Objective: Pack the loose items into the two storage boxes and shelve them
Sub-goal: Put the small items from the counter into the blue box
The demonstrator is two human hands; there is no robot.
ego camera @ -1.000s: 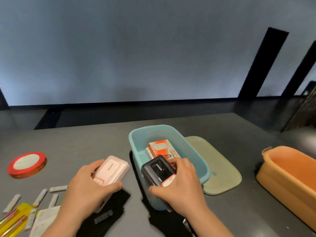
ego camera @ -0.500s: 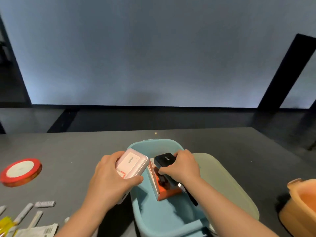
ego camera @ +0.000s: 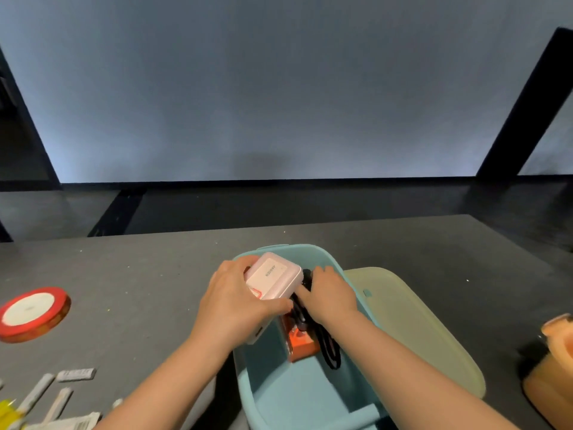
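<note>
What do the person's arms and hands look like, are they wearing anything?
Both forearms are bare up to the frame edge, with no sleeves in view. The left hand and right hand have no gloves, and no rings, watch or bracelet show. The fingers look unmarked.

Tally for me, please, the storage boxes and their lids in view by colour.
Blue box: 1
Orange box, only partly in frame: 1
Pale green lid: 1
Total: 3
</note>
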